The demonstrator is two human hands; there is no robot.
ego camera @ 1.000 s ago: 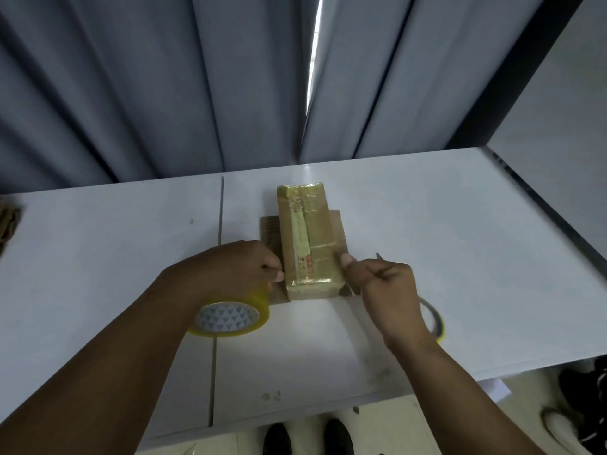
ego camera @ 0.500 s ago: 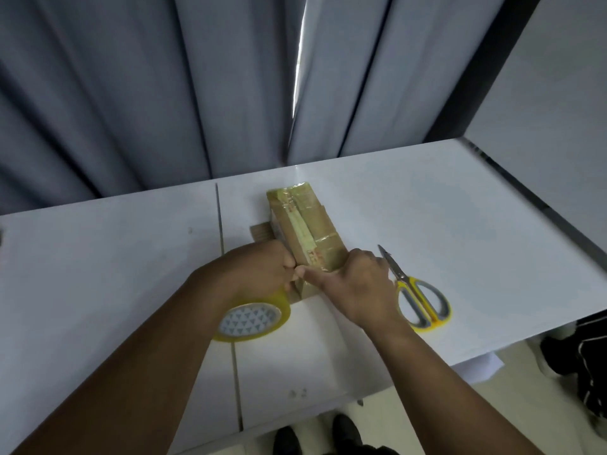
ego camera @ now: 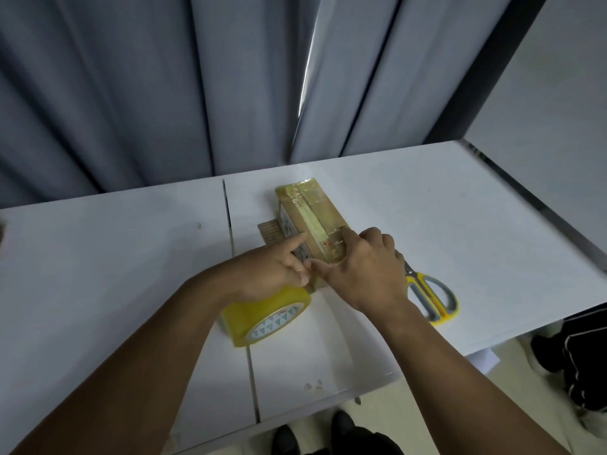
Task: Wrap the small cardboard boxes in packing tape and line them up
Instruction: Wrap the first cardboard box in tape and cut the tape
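Note:
A small cardboard box [ego camera: 315,208], glossy with yellowish tape, lies lengthwise at the middle of the white table [ego camera: 460,224]. It rests on a flatter piece of cardboard [ego camera: 267,232] that sticks out on its left. My left hand [ego camera: 269,274] grips the yellow tape roll [ego camera: 262,318], which is tilted at the box's near left corner, and its index finger touches the box's left side. My right hand [ego camera: 364,267] presses on the near end of the box top, fingertips on the tape and thumb along the near edge.
Yellow-handled scissors [ego camera: 430,298] lie just right of my right hand. Grey curtains [ego camera: 164,93] hang behind the table. A seam [ego camera: 230,218] runs through the tabletop left of the box. Shoes [ego camera: 285,440] and dark items [ego camera: 584,362] sit on the floor.
My right hand has moved from the box's right side onto the top of its near end. My left hand has stretched its index finger against the box's side and the roll has tilted up.

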